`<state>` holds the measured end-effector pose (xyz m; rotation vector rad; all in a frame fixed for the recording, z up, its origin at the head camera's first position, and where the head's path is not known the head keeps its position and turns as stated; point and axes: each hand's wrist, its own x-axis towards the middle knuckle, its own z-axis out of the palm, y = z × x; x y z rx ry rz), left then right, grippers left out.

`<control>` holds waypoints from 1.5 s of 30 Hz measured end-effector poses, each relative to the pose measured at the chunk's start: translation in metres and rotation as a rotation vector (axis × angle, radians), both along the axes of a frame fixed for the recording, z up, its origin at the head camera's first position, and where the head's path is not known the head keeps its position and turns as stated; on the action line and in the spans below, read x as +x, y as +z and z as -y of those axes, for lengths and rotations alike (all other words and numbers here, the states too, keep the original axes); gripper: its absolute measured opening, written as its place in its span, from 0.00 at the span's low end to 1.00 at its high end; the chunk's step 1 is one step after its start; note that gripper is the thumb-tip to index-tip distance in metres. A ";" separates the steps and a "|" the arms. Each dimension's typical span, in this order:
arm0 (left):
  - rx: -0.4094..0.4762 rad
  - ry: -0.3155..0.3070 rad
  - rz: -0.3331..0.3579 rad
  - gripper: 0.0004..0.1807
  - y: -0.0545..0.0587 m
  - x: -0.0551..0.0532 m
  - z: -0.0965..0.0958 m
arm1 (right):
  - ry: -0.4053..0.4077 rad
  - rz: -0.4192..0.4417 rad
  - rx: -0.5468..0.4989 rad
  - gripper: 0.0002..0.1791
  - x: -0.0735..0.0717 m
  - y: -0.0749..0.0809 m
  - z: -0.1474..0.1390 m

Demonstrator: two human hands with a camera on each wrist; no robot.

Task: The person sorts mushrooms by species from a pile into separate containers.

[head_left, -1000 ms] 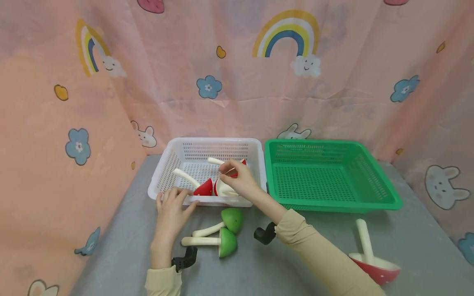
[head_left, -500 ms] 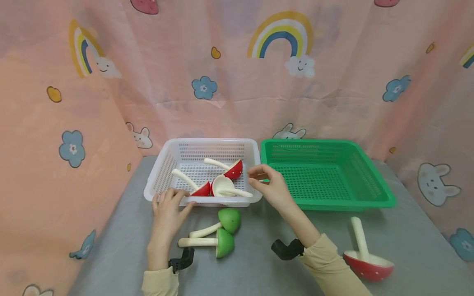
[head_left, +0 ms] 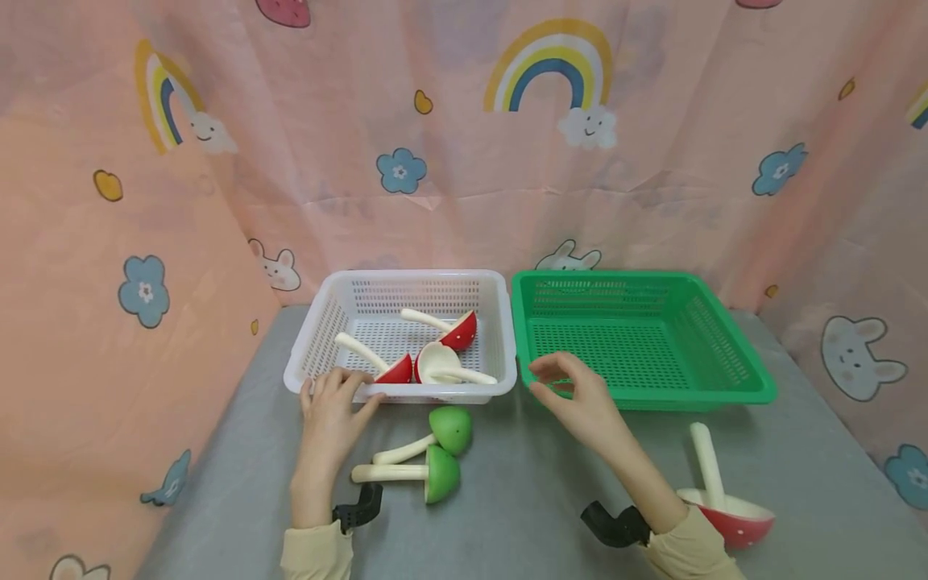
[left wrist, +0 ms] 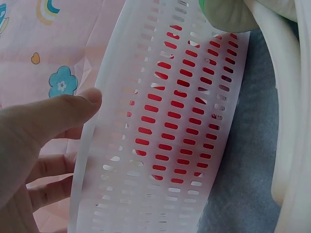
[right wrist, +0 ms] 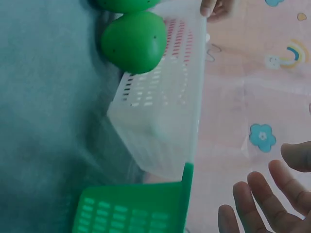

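My left hand [head_left: 335, 415] holds the front rim of a white basket [head_left: 329, 322], thumb [left wrist: 90, 99] outside and fingers inside. Three red mushroom-shaped ladles lie in it: a back one [head_left: 460, 330], a front-left one [head_left: 395, 370] and a middle one [head_left: 438, 364] with its hollow cup up. Nothing is in my right hand [head_left: 583, 403]; its fingers curve loosely near the front-left corner of a green basket [head_left: 652, 399]. In front of the white basket lie two green mushroom-shaped ladles, one [head_left: 451, 431] behind the other [head_left: 442, 475].
Another red mushroom-shaped ladle [head_left: 747, 536] sits at the right front of the grey tabletop [head_left: 507, 532], handle up. The baskets stand side by side. A patterned pink curtain [head_left: 464, 234] hangs behind and to both sides.
My right hand has come out of the white basket and moved right and toward me, to the green basket's front edge. My left hand stays at the white rim.
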<state>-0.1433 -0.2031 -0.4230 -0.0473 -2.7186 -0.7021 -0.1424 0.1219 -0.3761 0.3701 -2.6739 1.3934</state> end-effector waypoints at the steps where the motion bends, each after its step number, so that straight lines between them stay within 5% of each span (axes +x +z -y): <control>1: -0.001 0.000 -0.001 0.15 0.000 0.000 0.000 | -0.004 -0.007 0.012 0.13 0.002 -0.001 -0.003; 10: 0.002 -0.002 -0.024 0.15 -0.001 0.001 0.000 | -0.100 -0.089 0.177 0.16 0.021 -0.010 -0.034; 24: -0.005 0.002 0.006 0.16 -0.001 0.000 0.001 | -0.234 0.010 0.194 0.23 0.047 -0.025 -0.088; 45: 0.002 0.007 -0.014 0.16 -0.001 0.000 -0.001 | -0.322 0.076 0.269 0.23 0.053 -0.045 -0.163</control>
